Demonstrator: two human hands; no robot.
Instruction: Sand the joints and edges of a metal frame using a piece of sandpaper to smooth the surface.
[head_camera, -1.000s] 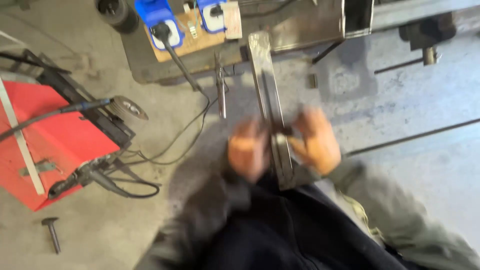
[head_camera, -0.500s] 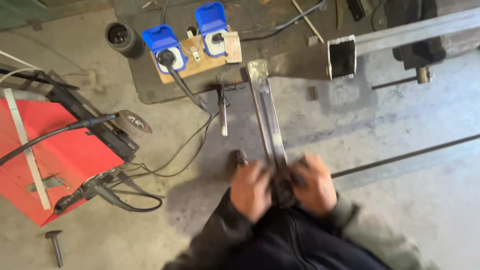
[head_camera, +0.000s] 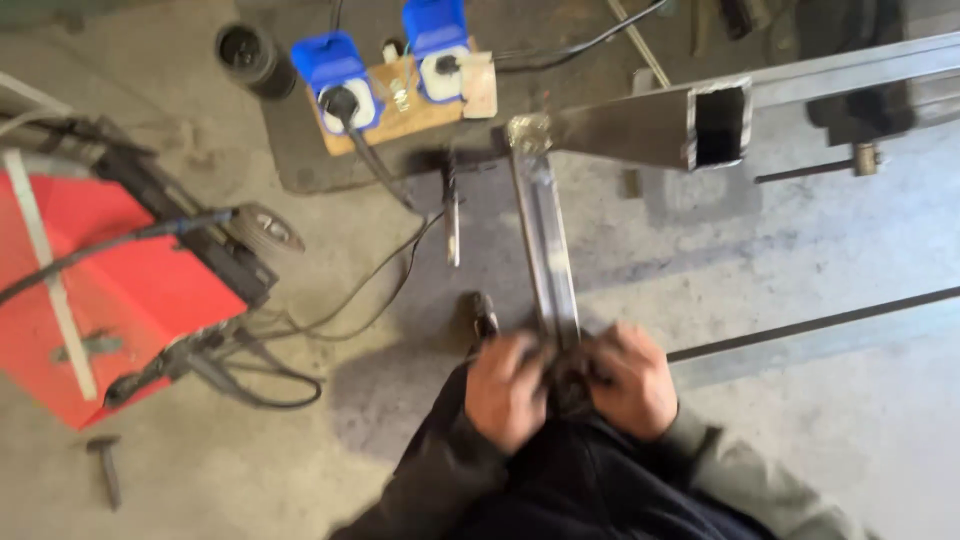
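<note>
Down on the concrete floor (head_camera: 820, 250), I see my left hand (head_camera: 508, 388) and right hand (head_camera: 628, 378) with fingers curled tight around the near end of a flat steel bar (head_camera: 545, 240). Its far end lies beside a square steel tube (head_camera: 690, 125). A red welder (head_camera: 110, 300) stands at left.

Left hand (head_camera: 505, 390): bare, no glove.
Right hand (head_camera: 632, 380): bare, no glove.
Left sleeve (head_camera: 430, 480): dark, almost black, runs back from the wrist.
Right sleeve (head_camera: 740, 480): grey-green, creased behind the wrist.
Front garment (head_camera: 590, 480): dark fabric between both sleeves.
</note>
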